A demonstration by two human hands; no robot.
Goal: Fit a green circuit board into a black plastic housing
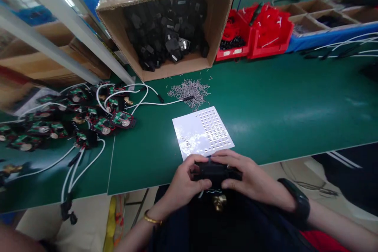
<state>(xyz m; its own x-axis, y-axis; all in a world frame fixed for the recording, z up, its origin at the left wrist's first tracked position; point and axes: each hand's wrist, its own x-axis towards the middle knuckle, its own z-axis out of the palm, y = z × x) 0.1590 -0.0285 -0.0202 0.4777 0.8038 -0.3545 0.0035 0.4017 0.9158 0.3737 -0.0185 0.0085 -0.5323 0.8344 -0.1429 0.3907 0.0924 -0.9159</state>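
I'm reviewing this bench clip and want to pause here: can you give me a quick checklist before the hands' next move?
1. Both hands grip the black housing: left hand, right hand: ok.
2. Brass part hanging below the housing is seated properly: cannot tell.
3. White perforated plate lies flat near the hands: ok.
4. Pile of small metal pins within sight on the green table: ok.
5. Cardboard box holds black parts: ok.

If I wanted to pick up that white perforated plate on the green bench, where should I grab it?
Probably by the plain left strip of the white perforated plate, coming from its near-left edge. It lies flat, so the fingers would have to slide under the rim; that strip looks free of holes, while the right part seems to carry small pieces.
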